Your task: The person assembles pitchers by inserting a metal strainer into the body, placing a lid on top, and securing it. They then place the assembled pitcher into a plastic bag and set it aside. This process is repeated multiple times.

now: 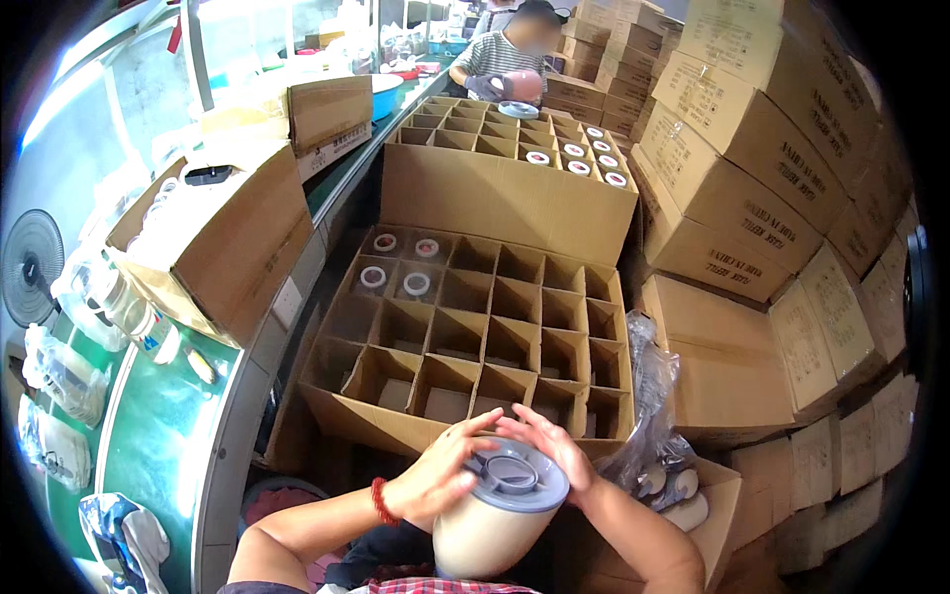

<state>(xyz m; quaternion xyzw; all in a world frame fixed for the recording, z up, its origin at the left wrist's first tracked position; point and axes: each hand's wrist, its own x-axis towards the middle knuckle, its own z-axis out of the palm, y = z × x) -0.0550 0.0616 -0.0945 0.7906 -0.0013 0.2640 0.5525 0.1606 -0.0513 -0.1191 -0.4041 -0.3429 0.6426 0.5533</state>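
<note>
A wide cream jar [485, 540] stands upright close against my body, topped by a grey-blue lid [534, 485] with a raised round middle. My left hand [440, 475] curls over the lid's left edge. On the far right side, my right hand [556, 450] cups the rim with its fingers lifted and bent. Just beyond the jar is an open divided carton [381, 421]. Its far left cells hold several clear cylinders with white ring tops [417, 285]. The underside of the jar and part of my fingers' contact are hidden.
Behind stands another divided carton [510, 188], where a gloved person [505, 64] handles a pinkish vessel. Stacked cartons [732, 198] wall the right. A green bench [163, 426] with a box [237, 238] runs along the left. Plastic wrap [648, 381] hangs beside the carton's right edge.
</note>
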